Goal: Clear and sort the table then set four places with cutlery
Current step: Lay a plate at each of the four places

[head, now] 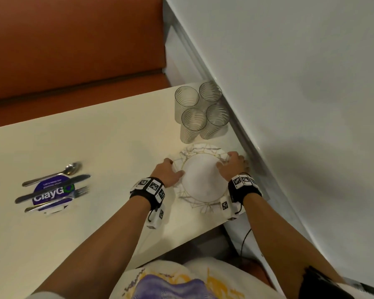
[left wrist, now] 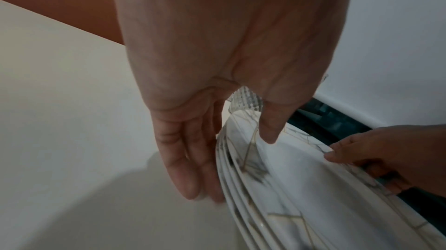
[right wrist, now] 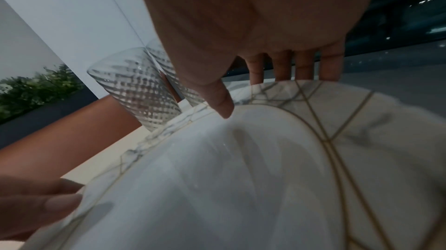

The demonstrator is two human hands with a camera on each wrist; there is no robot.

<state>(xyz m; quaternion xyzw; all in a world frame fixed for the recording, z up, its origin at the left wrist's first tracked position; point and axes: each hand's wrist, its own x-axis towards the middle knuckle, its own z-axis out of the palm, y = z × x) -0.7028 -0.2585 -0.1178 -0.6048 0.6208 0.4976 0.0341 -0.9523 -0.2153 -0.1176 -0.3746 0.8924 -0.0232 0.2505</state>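
Observation:
A stack of white marble-patterned plates (head: 203, 178) with gold lines lies on the cream table (head: 106, 139) near its right edge. My left hand (head: 173, 171) holds the stack's left rim, thumb on top and fingers down along the edge (left wrist: 190, 177). My right hand (head: 230, 162) holds the right rim, with the thumb (right wrist: 222, 105) on top and the fingers behind the edge. The wrist views show several plates (left wrist: 313, 187) (right wrist: 217, 177) in the stack. A spoon (head: 56, 172), a knife (head: 52, 187) and a fork (head: 58, 198) lie side by side at the left.
Several ribbed clear glasses (head: 201, 111) stand grouped just beyond the plates, close to the pale wall (head: 289, 83). The cutlery rests over a purple round sticker (head: 50, 190). An orange bench (head: 73, 50) runs along the table's far side.

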